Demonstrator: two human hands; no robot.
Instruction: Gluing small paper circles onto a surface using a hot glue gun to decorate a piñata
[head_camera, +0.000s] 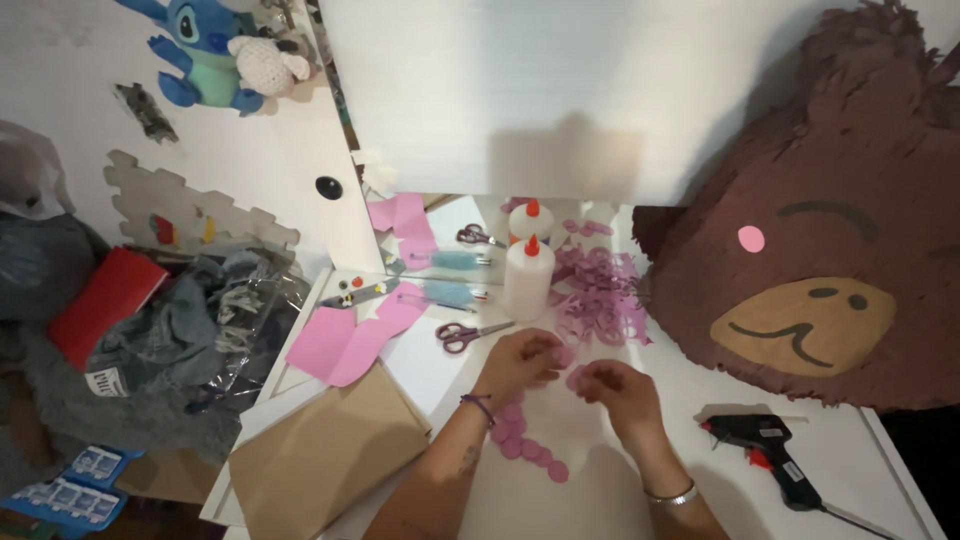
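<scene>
White worktop (900, 470) carries a row of pink paper discs (527, 442) below both hands, left hand (518, 362) and right hand (612, 388) each pinching one disc in closed fingers; the nearby glue gun (765, 445) could likely burn a stray wrist.

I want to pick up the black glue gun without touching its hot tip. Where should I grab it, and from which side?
Take the glue gun by its handle, the thick black part running toward the lower right where the cord leaves. It lies flat on the white table with its nozzle pointing left, so coming from the right, with the right hand, likely keeps fingers away from the tip.
</scene>
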